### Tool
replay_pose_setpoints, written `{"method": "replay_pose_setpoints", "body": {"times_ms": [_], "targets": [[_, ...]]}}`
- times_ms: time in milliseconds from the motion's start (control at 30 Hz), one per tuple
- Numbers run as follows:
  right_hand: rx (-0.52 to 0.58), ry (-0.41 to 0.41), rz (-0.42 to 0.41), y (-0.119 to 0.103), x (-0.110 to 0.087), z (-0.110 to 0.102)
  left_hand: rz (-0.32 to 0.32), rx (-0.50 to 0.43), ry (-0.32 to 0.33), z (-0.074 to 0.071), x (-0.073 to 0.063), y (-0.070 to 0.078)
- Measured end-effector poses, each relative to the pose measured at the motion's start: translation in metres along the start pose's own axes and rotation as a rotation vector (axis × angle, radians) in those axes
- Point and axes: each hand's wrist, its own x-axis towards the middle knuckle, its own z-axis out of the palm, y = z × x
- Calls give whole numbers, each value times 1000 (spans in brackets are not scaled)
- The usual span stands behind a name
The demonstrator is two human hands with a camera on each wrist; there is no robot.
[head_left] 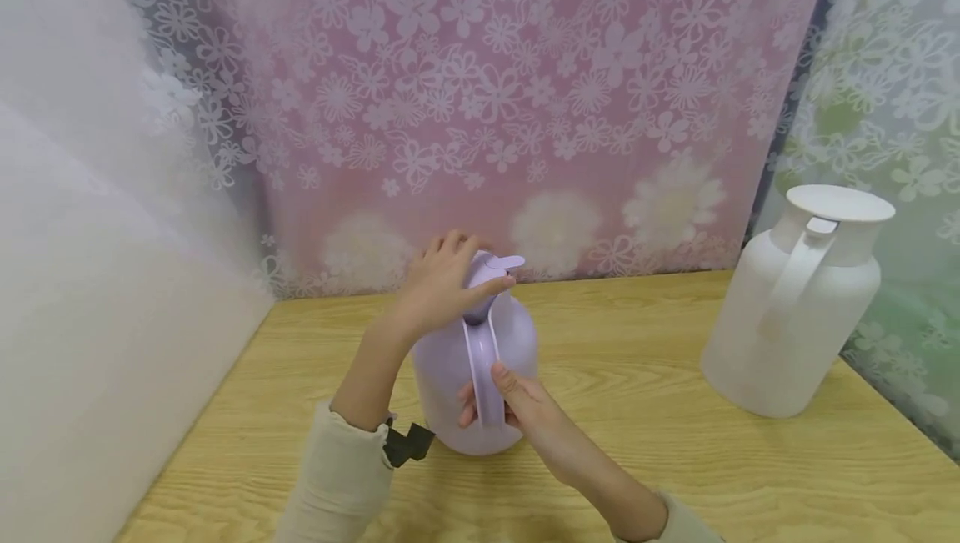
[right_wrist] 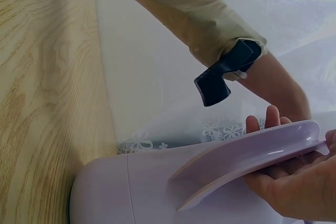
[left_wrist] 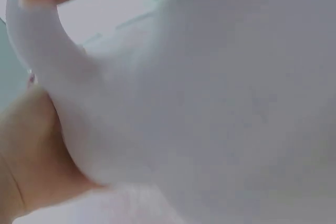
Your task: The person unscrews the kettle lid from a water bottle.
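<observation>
A pale purple thermos jug (head_left: 517, 334) stands on the wooden table, its handle toward me. My left hand (head_left: 435, 289) grips the lid (head_left: 480, 272) from the left, thumb along the near side and fingers over the top. A small flat tab sticks out to the right of the lid. Lower down, my right hand (head_left: 532, 409) holds the handle (head_left: 483, 368), its fingers passing through the loop. The right wrist view shows that right hand (right_wrist: 302, 187) round the handle (right_wrist: 247, 153). Close up and blurred, the jug's body (left_wrist: 220, 98) fills most of the left wrist view; the lid is hidden there.
To the right on the table (head_left: 615, 343) stands a white jug (head_left: 780, 318) with a wide spout and a handle. Behind the table hangs a pink floral sheet (head_left: 495, 109). A white wall (head_left: 112, 276) borders the left side. A black mount (head_left: 408, 443) sits on my left wrist.
</observation>
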Motion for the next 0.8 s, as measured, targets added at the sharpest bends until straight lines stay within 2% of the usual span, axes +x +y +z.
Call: {"method": "replay_pose_setpoints", "body": {"times_ms": [133, 200, 267, 367, 433, 567, 667, 800], "targets": [[-9, 0, -7, 1, 1, 1, 208, -154, -16, -2, -5, -18], [-8, 0, -5, 1, 1, 2, 295, -190, -18, -2, -6, -24], [-8, 0, -3, 1, 1, 2, 358, -196, -12, 0, -6, -28], [-5, 0, -1, 0, 1, 2, 395, -168, 16, 3, -6, -30], [-6, -1, -2, 0, 1, 1, 397, -150, 40, 5, -7, -30], [-8, -6, -3, -1, 2, 0, 351, -125, 63, 6, -7, -25], [-11, -10, -5, -1, 1, -1, 266, -95, 43, 5, -7, -16], [-4, -8, 0, 0, 2, 0, 129, -39, -20, 2, -10, -2]]}}
